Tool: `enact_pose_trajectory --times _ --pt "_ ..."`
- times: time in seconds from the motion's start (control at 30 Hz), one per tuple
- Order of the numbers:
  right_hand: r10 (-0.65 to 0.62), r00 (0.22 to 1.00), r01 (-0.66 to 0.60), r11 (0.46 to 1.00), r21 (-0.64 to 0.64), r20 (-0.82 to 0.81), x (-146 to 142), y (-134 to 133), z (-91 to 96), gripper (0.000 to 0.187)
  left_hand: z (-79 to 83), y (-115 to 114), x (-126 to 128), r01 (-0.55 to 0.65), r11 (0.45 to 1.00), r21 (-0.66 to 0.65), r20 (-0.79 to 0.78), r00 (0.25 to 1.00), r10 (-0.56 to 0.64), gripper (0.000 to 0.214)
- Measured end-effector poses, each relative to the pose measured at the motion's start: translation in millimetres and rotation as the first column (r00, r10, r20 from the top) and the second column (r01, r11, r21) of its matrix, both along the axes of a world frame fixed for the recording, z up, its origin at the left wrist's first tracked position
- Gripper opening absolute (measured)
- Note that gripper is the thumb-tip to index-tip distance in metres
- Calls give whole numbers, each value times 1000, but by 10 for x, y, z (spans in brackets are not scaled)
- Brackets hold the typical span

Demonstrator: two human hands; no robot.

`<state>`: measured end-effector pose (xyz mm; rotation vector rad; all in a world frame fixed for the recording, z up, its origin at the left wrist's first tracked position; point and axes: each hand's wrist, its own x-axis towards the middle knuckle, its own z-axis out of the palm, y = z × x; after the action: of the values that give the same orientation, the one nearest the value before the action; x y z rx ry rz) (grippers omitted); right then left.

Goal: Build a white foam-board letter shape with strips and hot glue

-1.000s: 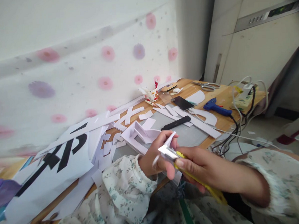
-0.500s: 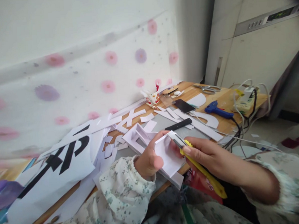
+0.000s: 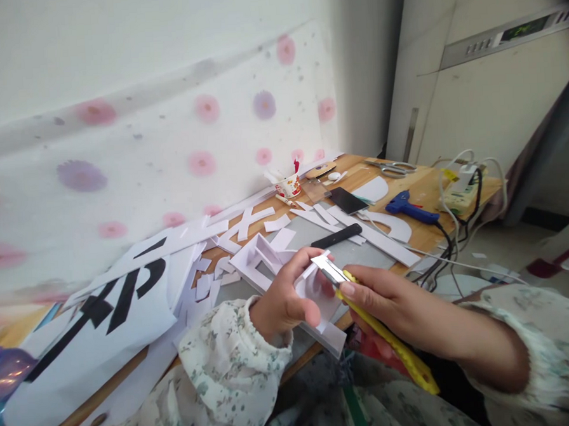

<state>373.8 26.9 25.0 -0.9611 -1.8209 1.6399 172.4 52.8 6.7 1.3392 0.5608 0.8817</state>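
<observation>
My left hand (image 3: 284, 299) grips a white foam-board piece (image 3: 321, 316) just over the near edge of the wooden table (image 3: 421, 190). My right hand (image 3: 384, 300) is closed round a yellow utility knife (image 3: 386, 341). Its metal blade end (image 3: 329, 269) rests against the top edge of the white piece, by my left thumb. Both sleeves are pale with a small flower print.
White foam-board strips and offcuts (image 3: 267, 239) litter the table. A sheet with large black strokes (image 3: 103, 305) lies at left. Further back are a black knife (image 3: 338, 235), a phone (image 3: 348, 200), a blue glue gun (image 3: 411, 206), scissors (image 3: 391, 166), a paper cup (image 3: 289, 186) and a power strip with cables (image 3: 460, 194).
The white piece has been turned in my left hand, and the knife blade has shifted along its top edge. Both hands stay close together at the table's near edge.
</observation>
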Motion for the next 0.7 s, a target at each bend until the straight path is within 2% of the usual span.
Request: enact_pose_trajectory --times 0.13,0.27,0.37,0.5,0.7 --pt "60 998 -61 998 16 31 -24 -29 43 45 24 0 -14 -42 999 18 -57 997 43 86" --pt "64 996 -63 998 -24 63 -55 -45 55 45 14 14 -27 -40 999 28 -68 997 41 88" --pt "108 992 -109 994 5 71 -85 -78 45 44 -22 31 -15 -33 998 48 -68 997 36 92" --pt "159 980 -167 984 63 119 -112 -151 55 38 -97 56 1 -18 999 -30 -47 999 16 83" --pt "108 994 -108 993 38 5 -60 -130 52 45 -146 82 -42 15 1000 -8 40 999 -14 96"
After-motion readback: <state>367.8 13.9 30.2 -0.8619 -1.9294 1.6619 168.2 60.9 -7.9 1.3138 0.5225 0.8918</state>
